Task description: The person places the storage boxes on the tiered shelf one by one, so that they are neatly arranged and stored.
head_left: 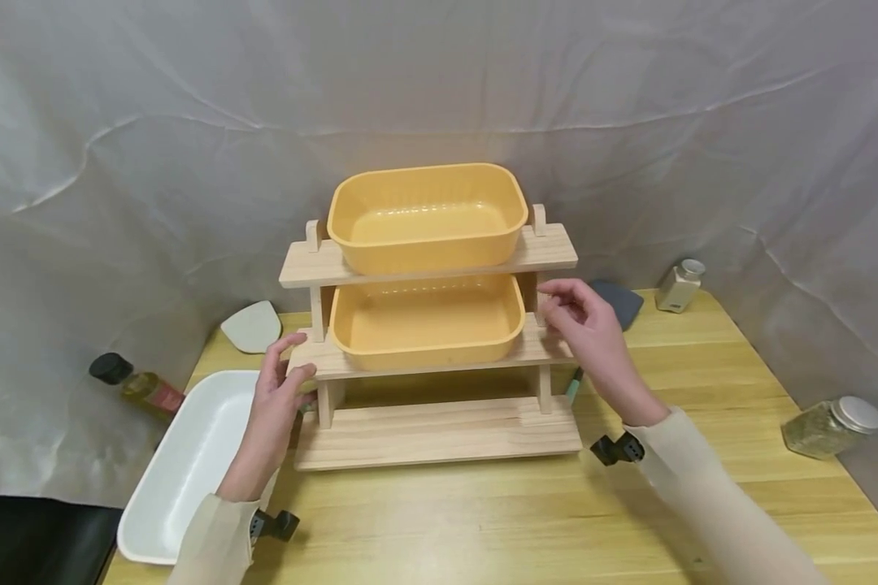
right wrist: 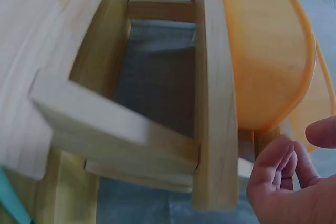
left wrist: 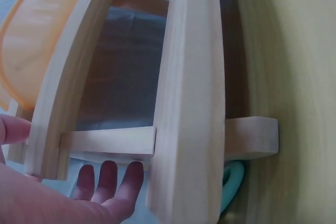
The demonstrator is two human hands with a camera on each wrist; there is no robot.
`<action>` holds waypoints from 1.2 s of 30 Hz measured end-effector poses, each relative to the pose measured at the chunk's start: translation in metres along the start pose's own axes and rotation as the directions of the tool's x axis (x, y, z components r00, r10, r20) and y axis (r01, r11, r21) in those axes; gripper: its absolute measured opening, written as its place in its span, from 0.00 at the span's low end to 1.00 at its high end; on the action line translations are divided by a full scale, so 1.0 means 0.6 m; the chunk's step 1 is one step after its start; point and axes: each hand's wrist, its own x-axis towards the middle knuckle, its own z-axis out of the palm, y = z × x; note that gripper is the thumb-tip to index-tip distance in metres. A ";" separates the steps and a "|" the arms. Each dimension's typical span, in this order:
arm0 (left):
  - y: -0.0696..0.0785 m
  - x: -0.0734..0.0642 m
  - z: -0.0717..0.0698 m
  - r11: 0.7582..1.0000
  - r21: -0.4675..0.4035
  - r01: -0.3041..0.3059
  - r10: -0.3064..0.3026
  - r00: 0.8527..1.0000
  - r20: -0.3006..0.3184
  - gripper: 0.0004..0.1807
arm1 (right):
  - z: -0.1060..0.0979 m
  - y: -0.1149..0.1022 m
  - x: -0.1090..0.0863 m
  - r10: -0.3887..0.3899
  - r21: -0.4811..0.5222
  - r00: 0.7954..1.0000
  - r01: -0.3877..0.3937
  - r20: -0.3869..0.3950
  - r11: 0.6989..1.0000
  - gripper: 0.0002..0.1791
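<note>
A three-tier wooden display rack (head_left: 439, 435) stands on the table. One yellow plastic bin (head_left: 428, 207) sits on its top tier, and another yellow bin (head_left: 428, 321) on the middle tier. My left hand (head_left: 271, 406) grips the left end of the middle board (left wrist: 58, 103), with the board between the digit above it and the fingers below. Near the right end of that same board hovers my right hand (head_left: 588, 325). Its fingers (right wrist: 273, 169) are loosely bent, the thumb stands apart, and nothing is between them. The bottom tier bears no bin.
At the left lies a white bin (head_left: 190, 463), with an oil bottle (head_left: 142, 386) beyond it. A pale spatula head (head_left: 252, 327) and a dark one (head_left: 618, 302) show behind the rack. Two jars, one small (head_left: 680, 286) and one larger (head_left: 830, 426), stand at the right. Grey cloth (head_left: 439, 81) hangs behind.
</note>
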 end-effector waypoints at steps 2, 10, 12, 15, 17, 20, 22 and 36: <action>0.003 -0.005 -0.001 1.000 -0.018 0.000 0.000 1.000 -0.010 0.27 | -0.008 0.004 -0.004 -0.008 -0.021 1.000 0.007 -0.026 1.000 0.16; 0.014 -0.024 -0.008 0.998 -0.053 -0.036 0.034 0.998 -0.045 0.25 | -0.027 0.035 -0.014 0.058 -0.019 0.996 -0.060 -0.063 0.998 0.19; 0.016 -0.029 -0.011 0.998 -0.060 -0.028 0.025 0.999 -0.046 0.23 | -0.031 0.047 -0.014 0.081 -0.013 0.995 -0.081 -0.050 0.997 0.21; 0.019 -0.038 -0.017 0.998 -0.061 -0.024 0.022 0.999 -0.036 0.22 | -0.036 0.063 -0.014 0.111 0.009 0.993 -0.110 -0.027 0.994 0.22; 0.020 -0.044 -0.021 0.998 -0.056 -0.039 0.037 0.999 -0.034 0.22 | -0.039 0.071 -0.015 0.130 0.026 0.991 -0.130 -0.005 0.991 0.23; 0.019 -0.053 -0.031 0.995 -0.062 -0.076 0.074 0.996 -0.042 0.22 | -0.043 0.079 -0.018 0.159 0.063 0.986 -0.161 0.046 0.985 0.24; 0.017 -0.059 -0.039 0.993 -0.074 -0.096 0.092 0.994 -0.054 0.20 | -0.044 0.085 -0.019 0.168 0.102 0.982 -0.176 0.083 0.979 0.25; 0.008 -0.102 -0.103 0.981 -0.167 -0.095 0.073 0.989 -0.132 0.18 | -0.047 0.119 -0.016 0.119 0.326 0.970 -0.184 0.212 0.927 0.23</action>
